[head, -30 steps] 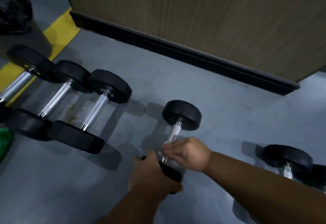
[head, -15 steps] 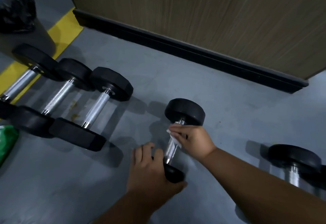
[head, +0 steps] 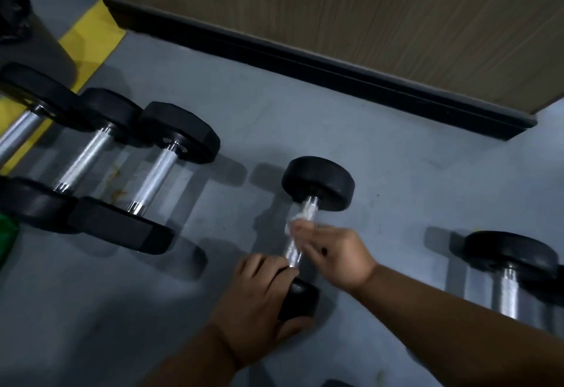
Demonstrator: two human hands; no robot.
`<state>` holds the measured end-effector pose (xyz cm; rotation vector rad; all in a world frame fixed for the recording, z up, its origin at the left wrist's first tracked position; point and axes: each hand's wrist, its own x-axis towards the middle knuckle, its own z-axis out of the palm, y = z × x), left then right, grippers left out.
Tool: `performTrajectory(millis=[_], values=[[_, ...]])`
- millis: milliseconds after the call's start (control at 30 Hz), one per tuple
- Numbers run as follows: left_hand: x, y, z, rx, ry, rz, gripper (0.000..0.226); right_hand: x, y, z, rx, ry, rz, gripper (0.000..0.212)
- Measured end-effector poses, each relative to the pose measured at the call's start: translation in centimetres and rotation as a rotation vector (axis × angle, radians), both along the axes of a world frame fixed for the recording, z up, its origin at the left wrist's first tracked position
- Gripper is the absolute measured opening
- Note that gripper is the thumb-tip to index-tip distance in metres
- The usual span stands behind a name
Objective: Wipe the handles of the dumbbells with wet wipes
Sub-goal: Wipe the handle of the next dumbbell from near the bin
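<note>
right hand (head: pixel 331 254) slid down handle (head: pixel 293 249) | grip: pinching wet wipe (head: pixel 300 219) (blurred) | left hand (head: pixel 259 301) grip: clasping dumbbell's near head (head: pixel 300 299)

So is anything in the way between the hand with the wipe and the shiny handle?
Nothing visible. The right hand already presses the white wet wipe against the dumbbell handle, while the left hand steadies the near black weight end.
</note>
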<state>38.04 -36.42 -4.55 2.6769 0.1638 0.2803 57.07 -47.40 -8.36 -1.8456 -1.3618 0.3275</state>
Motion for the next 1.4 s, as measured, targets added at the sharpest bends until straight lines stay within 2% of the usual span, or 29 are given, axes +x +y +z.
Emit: performTrajectory(millis=[67, 133, 167, 267, 300, 333, 433, 500, 633, 733, 800, 867, 967, 1033, 1100, 1233, 1267, 1400], values=[[0.0, 0.1, -0.1, -0.011, -0.005, -0.005, 0.064, -0.9, -0.9, 0.2, -0.007, -0.051, 0.179, 0.025], [-0.2, 0.1, -0.3, 0.004, -0.019, 0.0, 0.064, 0.3, 0.1, 0.5, -0.018, -0.086, 0.243, 0.022], [-0.2, 0.1, -0.4, 0.017, -0.036, 0.003, 0.064, 1.3, 0.9, 0.4, -0.015, -0.096, 0.198, 0.022], [-0.2, -0.1, -0.6, 0.018, -0.078, 0.001, 0.063, 3.4, 2.4, 0.1, 0.017, -0.058, -0.114, 0.021], [-0.1, -0.1, -0.6, 0.014, -0.08, 0.002, 0.063, 3.1, 2.2, -0.1, 0.03, -0.053, -0.149, 0.021], [-0.1, -0.2, -0.6, 0.009, -0.076, 0.004, 0.063, 2.3, 1.6, -0.2, 0.033, -0.076, -0.11, 0.021], [-0.2, -0.5, -0.5, -0.01, -0.052, 0.011, 0.062, -0.3, -0.3, -0.2, 0.001, -0.14, 0.253, 0.022], [-0.2, -0.6, -0.5, -0.04, -0.046, 0.013, 0.062, 0.2, 0.0, -0.2, -0.015, -0.162, 0.329, 0.022], [-0.4, -0.2, 0.2, -0.113, -0.088, -0.07, 0.053, 3.0, 1.7, 0.2, 0.031, -0.207, 0.009, 0.019], [-1.8, 0.2, 0.4, -0.078, -0.138, -0.171, 0.037, 2.1, 0.0, 0.0, 0.043, -0.219, 0.026, 0.026], [-2.8, 0.1, 0.0, -0.004, -0.114, -0.209, 0.046, 0.3, -1.6, -0.2, 0.035, -0.241, 0.155, 0.033], [-3.2, -0.2, -0.2, 0.035, -0.096, -0.213, 0.058, -0.6, -2.3, -0.3, 0.024, -0.231, 0.224, 0.03], [-2.4, -0.3, 0.5, 0.023, -0.127, -0.173, 0.055, 0.7, -0.6, 0.4, 0.054, -0.126, 0.068, 0.026], [-1.6, -0.1, 1.3, -0.011, -0.116, -0.139, 0.053, 2.1, 0.6, 0.8, 0.084, -0.136, -0.06, 0.024], [-1.0, 0.3, 1.6, -0.038, -0.056, -0.125, 0.058, 2.5, 1.0, 0.9, 0.078, -0.166, -0.099, 0.023], [-1.0, 0.9, 0.4, -0.015, 0.042, -0.156, 0.062, 1.1, -0.1, 0.3, -0.009, -0.241, 0.278, 0.022], [-1.1, 0.9, 0.2, 0.012, 0.062, -0.161, 0.064, 1.3, 0.1, 0.2, -0.02, -0.245, 0.311, 0.023], [-1.0, 0.4, 1.2, 0.16, 0.164, -0.078, 0.079, 3.2, 2.1, 1.0, -0.045, -0.129, 0.035, 0.03]])
